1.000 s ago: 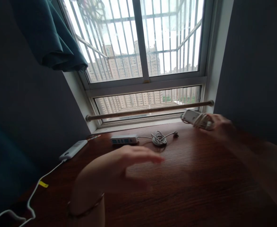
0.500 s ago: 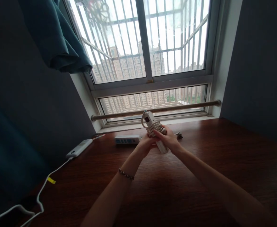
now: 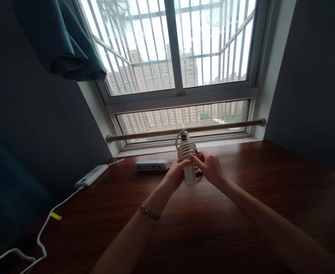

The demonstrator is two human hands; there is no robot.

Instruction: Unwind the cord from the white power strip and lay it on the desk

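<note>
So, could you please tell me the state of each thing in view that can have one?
Held power strip: wrapped in its cord
Left hand: gripping the strip
Right hand: fingers closed at the cord
Blue-socketed strip: lying down
White box: cable attached
Curtain: bunched up
Window: looks shut

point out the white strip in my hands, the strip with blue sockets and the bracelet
white strip (image 3: 189, 177): head view, on its bare lower body, below the wound cord (image 3: 187, 151)
blue-socketed strip (image 3: 151, 166): head view, middle of its socket face
bracelet (image 3: 148, 213): head view, middle of its visible band
</note>
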